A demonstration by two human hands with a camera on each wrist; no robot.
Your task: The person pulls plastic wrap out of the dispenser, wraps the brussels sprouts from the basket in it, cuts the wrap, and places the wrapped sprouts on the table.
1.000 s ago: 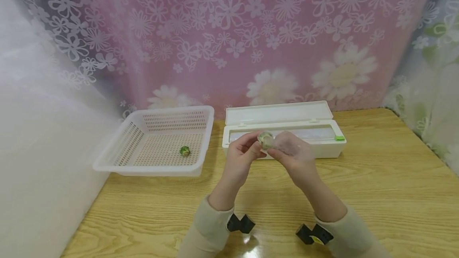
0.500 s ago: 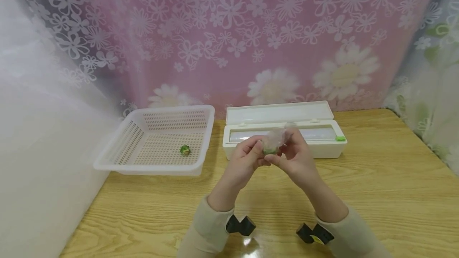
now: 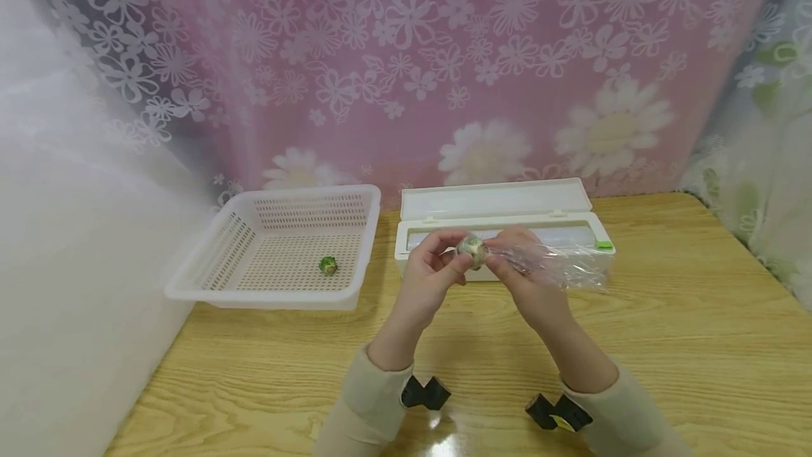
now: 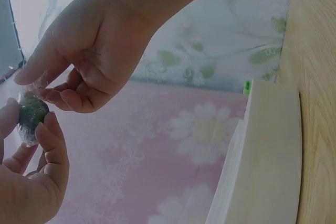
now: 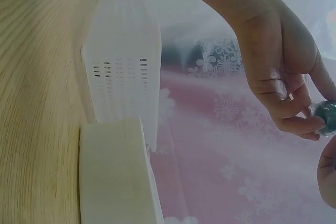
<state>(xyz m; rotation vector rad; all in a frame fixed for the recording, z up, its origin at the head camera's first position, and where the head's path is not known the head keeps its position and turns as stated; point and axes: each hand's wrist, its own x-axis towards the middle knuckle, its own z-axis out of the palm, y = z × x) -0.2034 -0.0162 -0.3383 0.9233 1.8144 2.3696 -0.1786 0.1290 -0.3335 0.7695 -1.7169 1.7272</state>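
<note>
A small Brussels sprout (image 3: pixel 472 251), wrapped in clear film, is held between my two hands in front of the box. My left hand (image 3: pixel 431 270) pinches it between thumb and fingers. My right hand (image 3: pixel 529 288) pinches the gathered plastic wrap (image 3: pixel 564 266) close to the sprout; the loose end trails out to the right. In the left wrist view the wrapped sprout (image 4: pixel 32 111) looks dark green under shiny film, with the right hand (image 4: pixel 105 40) above it. The right wrist view catches the sprout (image 5: pixel 326 116) at its edge, in the left hand's fingertips.
A white perforated basket (image 3: pixel 266 295) stands to the left, with another Brussels sprout (image 3: pixel 328 265) inside. Behind my hands is a white cling film box (image 3: pixel 495 197), its lid raised, a film roll inside and a green slider (image 3: pixel 603 245) at its right end. A floral curtain hangs behind.
The loose film, bunched over the sprout half a second ago, now stretches to the right from my right hand. The sprout has turned in my fingers. Basket and box are unmoved.
</note>
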